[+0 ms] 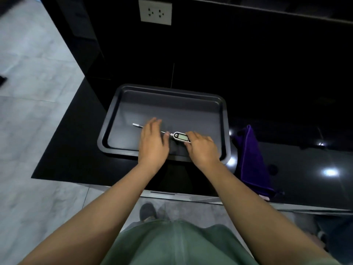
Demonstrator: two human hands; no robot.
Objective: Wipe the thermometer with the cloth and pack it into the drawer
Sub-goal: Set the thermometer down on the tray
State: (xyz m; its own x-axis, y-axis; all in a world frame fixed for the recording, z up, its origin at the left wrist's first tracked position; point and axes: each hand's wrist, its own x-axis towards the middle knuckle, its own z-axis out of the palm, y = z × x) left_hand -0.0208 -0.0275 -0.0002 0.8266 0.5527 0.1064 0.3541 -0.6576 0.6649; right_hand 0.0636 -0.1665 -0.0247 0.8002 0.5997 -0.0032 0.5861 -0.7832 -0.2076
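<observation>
A white probe thermometer (181, 136) with a small display lies in a dark grey tray (224, 119), its thin metal probe pointing left to a white tip cap. My left hand (152, 142) hovers over the middle of the probe with fingers spread, thumb near the shaft. My right hand (202, 148) rests at the display end, fingertips touching the thermometer's body. A purple cloth (252, 161) lies crumpled on the black counter to the right of the tray, apart from both hands. No drawer is visibly open.
The tray sits on a glossy black counter (76, 150) whose left edge drops to a grey tiled floor. A black wall with a white socket plate (155, 13) rises behind. A handle strip (162, 193) shows under the counter's front edge.
</observation>
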